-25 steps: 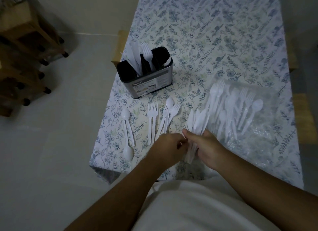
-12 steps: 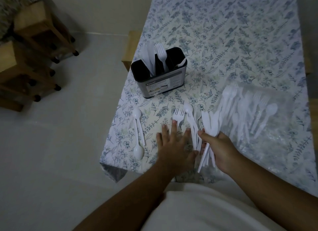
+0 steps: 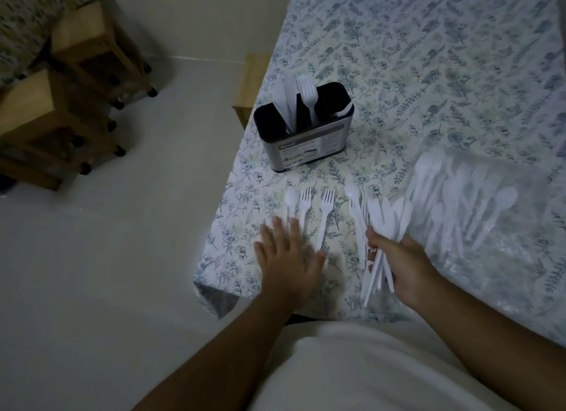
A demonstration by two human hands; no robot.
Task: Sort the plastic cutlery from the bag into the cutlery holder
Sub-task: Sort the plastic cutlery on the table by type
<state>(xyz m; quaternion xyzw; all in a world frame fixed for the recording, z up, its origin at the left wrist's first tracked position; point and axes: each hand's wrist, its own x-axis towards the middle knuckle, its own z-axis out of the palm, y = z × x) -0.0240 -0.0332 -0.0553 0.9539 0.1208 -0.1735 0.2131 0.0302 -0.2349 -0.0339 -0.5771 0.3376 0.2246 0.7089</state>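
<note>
Item: my right hand (image 3: 404, 263) clenches a knife bundle (image 3: 387, 223) for the cutlery holder (image 3: 306, 141); left hand (image 3: 286, 251) splayed flat, empty, near the table's (image 3: 428, 73) front-left corner.

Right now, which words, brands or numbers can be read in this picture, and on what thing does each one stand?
"Kassa": it seems to read so, at the top left of the label on the cutlery holder.
The smaller print on that label: too small and blurred to read.
No other text shows anywhere else.
</note>
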